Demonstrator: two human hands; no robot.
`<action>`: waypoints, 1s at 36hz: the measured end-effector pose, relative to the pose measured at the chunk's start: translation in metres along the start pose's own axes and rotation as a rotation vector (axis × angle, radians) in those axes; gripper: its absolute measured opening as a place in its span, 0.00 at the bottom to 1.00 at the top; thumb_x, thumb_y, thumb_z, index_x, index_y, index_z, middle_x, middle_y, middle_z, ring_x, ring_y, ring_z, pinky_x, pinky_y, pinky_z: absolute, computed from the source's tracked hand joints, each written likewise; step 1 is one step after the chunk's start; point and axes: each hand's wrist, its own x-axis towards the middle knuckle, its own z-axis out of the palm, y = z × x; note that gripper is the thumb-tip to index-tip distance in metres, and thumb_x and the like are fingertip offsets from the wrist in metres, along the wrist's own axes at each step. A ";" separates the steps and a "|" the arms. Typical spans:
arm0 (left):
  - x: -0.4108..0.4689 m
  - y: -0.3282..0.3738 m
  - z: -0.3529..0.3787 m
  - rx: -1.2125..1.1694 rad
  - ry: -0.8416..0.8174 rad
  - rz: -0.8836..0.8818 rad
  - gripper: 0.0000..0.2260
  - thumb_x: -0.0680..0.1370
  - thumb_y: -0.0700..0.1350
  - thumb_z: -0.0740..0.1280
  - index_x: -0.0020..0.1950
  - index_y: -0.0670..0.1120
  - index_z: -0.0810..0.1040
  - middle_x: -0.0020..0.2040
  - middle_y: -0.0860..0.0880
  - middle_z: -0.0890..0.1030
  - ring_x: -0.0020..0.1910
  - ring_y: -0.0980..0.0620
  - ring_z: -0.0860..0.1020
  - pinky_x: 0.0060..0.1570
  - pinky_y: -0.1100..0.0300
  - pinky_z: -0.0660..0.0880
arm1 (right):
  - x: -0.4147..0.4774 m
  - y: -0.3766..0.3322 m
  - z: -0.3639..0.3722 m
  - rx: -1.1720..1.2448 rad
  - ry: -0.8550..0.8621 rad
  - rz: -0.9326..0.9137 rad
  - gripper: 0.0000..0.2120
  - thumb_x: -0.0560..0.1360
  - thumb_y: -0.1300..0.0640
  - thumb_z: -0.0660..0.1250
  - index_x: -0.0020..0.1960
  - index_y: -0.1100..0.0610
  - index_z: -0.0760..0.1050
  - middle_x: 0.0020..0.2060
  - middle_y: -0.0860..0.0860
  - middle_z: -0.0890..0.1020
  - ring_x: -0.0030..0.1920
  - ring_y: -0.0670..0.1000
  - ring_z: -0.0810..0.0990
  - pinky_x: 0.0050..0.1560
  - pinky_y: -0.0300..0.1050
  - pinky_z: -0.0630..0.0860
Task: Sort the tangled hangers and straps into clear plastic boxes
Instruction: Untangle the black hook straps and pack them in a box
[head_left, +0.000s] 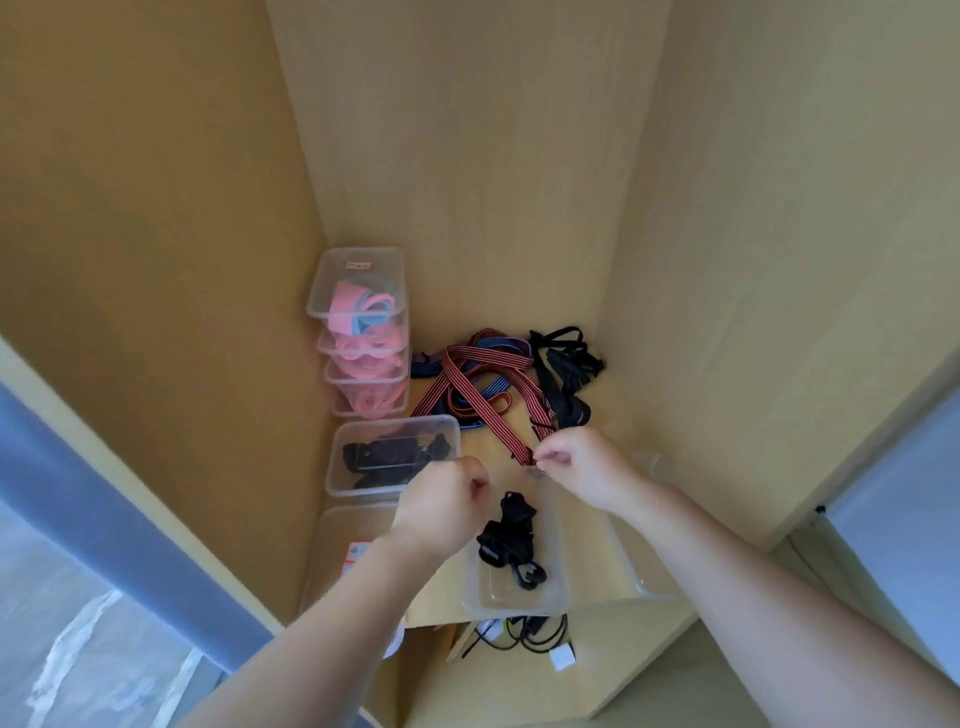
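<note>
A red-and-black striped strap (480, 402) runs from a tangled pile at the back of the wooden shelf toward me. My right hand (576, 465) pinches its near end. My left hand (449, 499) is curled in a fist just left of it and shows nothing in its grip. Below my hands a clear plastic box (553, 592) holds a black strap with clips (511, 540). Blue straps (493, 387) and black straps (566, 371) lie tangled in the pile.
A stack of three clear boxes (358, 343) with pink and blue bands stands at the back left. In front of it sits a clear box (343, 473) of black items, then a lidded box (337, 551). Cables (524, 631) lie below the shelf edge.
</note>
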 end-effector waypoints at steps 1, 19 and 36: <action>0.003 -0.001 -0.001 -0.005 0.003 0.020 0.07 0.77 0.44 0.63 0.46 0.48 0.81 0.40 0.53 0.81 0.40 0.51 0.79 0.42 0.58 0.78 | 0.000 0.002 -0.003 0.006 0.022 0.022 0.08 0.78 0.61 0.65 0.54 0.57 0.82 0.51 0.49 0.83 0.52 0.48 0.80 0.58 0.45 0.77; 0.063 0.014 0.006 -0.164 -0.005 0.060 0.08 0.78 0.46 0.66 0.56 0.48 0.78 0.45 0.53 0.81 0.44 0.56 0.77 0.37 0.71 0.67 | 0.054 0.042 -0.029 0.019 0.124 0.295 0.20 0.79 0.60 0.65 0.70 0.51 0.71 0.57 0.54 0.82 0.44 0.52 0.83 0.42 0.38 0.79; 0.107 0.024 -0.001 -0.154 -0.016 0.108 0.07 0.78 0.38 0.66 0.53 0.39 0.80 0.44 0.41 0.83 0.39 0.48 0.79 0.37 0.70 0.71 | 0.119 0.051 -0.030 0.217 0.154 0.334 0.12 0.75 0.67 0.65 0.43 0.50 0.77 0.47 0.49 0.77 0.46 0.55 0.82 0.50 0.50 0.81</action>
